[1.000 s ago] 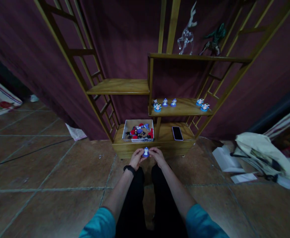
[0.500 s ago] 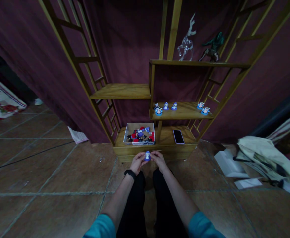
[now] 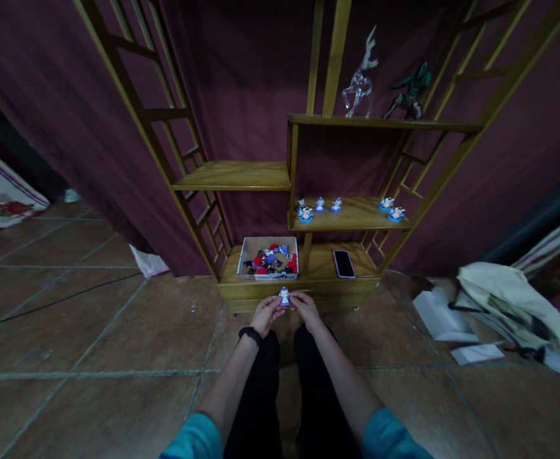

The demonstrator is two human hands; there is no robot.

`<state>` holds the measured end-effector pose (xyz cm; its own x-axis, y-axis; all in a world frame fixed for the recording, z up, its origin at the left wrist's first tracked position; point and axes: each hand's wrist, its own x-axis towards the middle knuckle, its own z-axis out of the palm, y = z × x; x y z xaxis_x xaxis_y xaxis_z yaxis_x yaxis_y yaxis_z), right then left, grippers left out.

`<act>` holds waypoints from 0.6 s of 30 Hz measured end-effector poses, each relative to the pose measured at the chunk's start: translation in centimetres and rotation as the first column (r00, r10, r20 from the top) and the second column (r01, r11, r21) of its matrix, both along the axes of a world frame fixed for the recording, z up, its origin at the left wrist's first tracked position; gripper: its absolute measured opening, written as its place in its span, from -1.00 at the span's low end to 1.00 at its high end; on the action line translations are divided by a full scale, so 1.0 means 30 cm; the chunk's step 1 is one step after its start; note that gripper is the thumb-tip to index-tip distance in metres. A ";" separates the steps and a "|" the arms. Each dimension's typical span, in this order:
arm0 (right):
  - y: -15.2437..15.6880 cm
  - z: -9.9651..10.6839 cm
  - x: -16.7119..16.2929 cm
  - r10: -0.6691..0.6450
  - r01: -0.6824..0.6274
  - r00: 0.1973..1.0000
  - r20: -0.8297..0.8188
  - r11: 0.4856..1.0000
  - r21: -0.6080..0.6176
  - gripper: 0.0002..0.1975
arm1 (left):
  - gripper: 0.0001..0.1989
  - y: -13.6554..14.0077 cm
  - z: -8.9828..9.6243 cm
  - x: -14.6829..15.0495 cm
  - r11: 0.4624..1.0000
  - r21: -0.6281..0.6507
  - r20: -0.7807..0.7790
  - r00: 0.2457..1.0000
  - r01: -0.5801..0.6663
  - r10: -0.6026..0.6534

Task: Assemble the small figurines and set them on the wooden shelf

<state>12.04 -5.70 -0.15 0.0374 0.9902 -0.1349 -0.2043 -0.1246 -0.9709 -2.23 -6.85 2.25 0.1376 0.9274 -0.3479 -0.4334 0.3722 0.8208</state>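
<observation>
Between my two hands, in front of the low shelf, I hold a small purple-and-white figurine [image 3: 284,296] upright on its purple base. My left hand [image 3: 265,315] pinches it from the left side, a black band on that wrist. From the right, the fingertips of my right hand [image 3: 307,307] close on its other edge. Just beyond my hands, a shallow cardboard box [image 3: 242,255] holds several red, purple and black figurines. On the middle right shelf [image 3: 351,220] stand several more, including two purple ones [image 3: 319,204] like the one I hold and blue-based ones [image 3: 395,214].
A phone [image 3: 344,264] lies on the bottom shelf, right of the box. Higher up stand a clear deer figure [image 3: 359,83] and a dark green figure [image 3: 410,90]. White boxes [image 3: 440,319] and a pale bag [image 3: 509,299] lie on the floor at right. A cable [image 3: 60,299] crosses the left floor.
The figurine has come up slightly and tilted more upright between my fingers, showing more of its front. Both hands stay in nearly the same place.
</observation>
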 end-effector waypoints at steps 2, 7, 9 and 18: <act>-0.002 0.000 0.000 0.003 -0.003 1.000 -0.013 1.000 -0.005 -0.73 | -0.83 0.001 -0.001 -0.001 1.000 -0.001 0.011 1.000 -0.008 0.008; -0.012 0.020 0.002 0.028 -0.029 0.999 -0.020 0.999 -0.016 -0.64 | -0.80 0.000 0.006 -0.004 1.000 0.007 0.042 0.999 0.006 -0.006; -0.017 0.033 0.002 0.052 -0.052 0.999 -0.013 0.999 0.004 -0.62 | -0.79 -0.002 0.009 -0.005 0.999 0.024 0.055 0.998 0.028 -0.029; -0.021 0.031 0.003 0.100 -0.099 0.995 -0.014 0.991 0.086 -0.63 | -0.64 0.000 -0.004 0.000 0.997 0.080 0.042 0.999 -0.009 0.006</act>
<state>12.11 -6.33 0.77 -0.0635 0.9967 -0.0501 -0.2125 -0.0626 -0.9752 -2.22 -6.86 2.12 0.1432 0.9530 -0.2669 -0.4703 0.3028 0.8289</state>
